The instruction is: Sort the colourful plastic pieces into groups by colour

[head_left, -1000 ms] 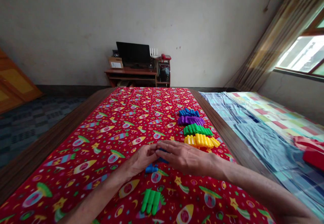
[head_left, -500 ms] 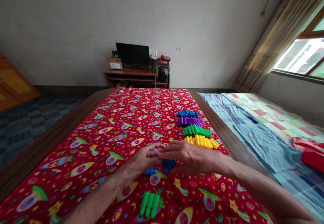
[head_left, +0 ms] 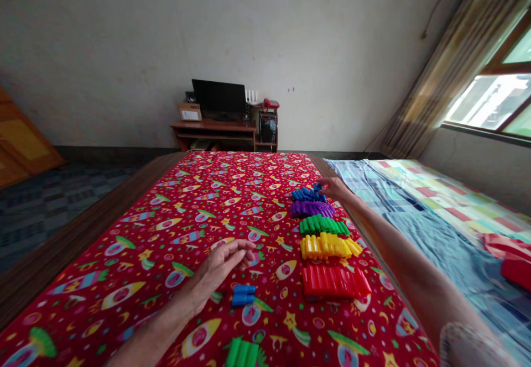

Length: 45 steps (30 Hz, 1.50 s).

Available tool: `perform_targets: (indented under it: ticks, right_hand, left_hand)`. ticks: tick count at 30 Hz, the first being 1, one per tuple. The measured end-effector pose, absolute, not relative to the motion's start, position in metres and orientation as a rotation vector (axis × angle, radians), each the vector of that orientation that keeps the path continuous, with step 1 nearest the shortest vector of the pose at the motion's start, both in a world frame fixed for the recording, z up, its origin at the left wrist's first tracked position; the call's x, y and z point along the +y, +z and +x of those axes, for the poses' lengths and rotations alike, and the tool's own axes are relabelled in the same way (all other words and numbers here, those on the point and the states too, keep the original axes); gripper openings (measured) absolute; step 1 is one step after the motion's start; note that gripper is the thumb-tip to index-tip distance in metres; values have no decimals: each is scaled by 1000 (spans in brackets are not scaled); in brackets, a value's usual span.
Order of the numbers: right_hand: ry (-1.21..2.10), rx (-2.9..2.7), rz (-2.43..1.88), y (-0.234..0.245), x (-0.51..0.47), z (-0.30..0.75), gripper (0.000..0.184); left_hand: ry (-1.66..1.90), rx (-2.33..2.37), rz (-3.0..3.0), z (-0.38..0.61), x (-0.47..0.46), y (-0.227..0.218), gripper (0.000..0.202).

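My right hand (head_left: 333,189) reaches to the far right side of the red cloth. Its fingers are closed on a small blue tube-shaped plastic block (head_left: 318,187), just over the row of blue blocks (head_left: 305,195). Nearer to me, my left hand (head_left: 232,256) hovers above the cloth with loosely bent fingers and nothing visible in it. Just below its fingers lie blue plastic blocks (head_left: 243,295), side by side. Green blocks (head_left: 241,352) lie at the bottom edge, partly cut off.
Toward me from the blue row lie rows of purple (head_left: 312,209), green (head_left: 323,225), yellow (head_left: 331,246) and red blocks (head_left: 336,282). A bed (head_left: 415,212) adjoins the table's right side. A desk with a monitor (head_left: 219,99) stands by the wall.
My right hand has moved away and right to the blue row, carrying blue. The red row, hidden before, now shows. My left hand has parted from it. The view has tilted up slightly.
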State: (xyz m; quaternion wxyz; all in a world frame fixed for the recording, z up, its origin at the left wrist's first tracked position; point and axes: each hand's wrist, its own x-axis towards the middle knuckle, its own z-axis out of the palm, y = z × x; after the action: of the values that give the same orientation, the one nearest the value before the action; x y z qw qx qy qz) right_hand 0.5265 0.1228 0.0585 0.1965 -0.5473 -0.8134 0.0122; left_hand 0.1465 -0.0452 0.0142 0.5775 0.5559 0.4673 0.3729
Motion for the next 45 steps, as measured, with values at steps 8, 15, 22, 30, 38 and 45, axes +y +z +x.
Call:
perform_targets:
  ticks: [8, 15, 22, 30, 38, 45]
  right_hand:
    - [76, -2349, -1635, 51, 123, 523, 35]
    - [19, -2288, -1631, 70, 110, 525, 33]
    - [92, -2450, -1160, 99, 45, 475, 27]
    - [-97, -2794, -822, 82, -52, 360, 22]
    - [-160, -2819, -601, 86, -66, 342, 22]
    - [-99, -2960, -515, 95, -61, 351, 21]
  left_hand:
    - [756, 1093, 1614, 138, -39, 19, 37]
    - [192, 1144, 2179, 117, -59, 28, 53]
    - [454, 1222, 2142, 136, -60, 10, 36]
    - [1159, 1033, 929, 168, -58, 16, 45]
    - [844, 1119, 1146, 172, -63, 15, 30]
    - [802, 1068, 1316, 169, -65, 10, 31]
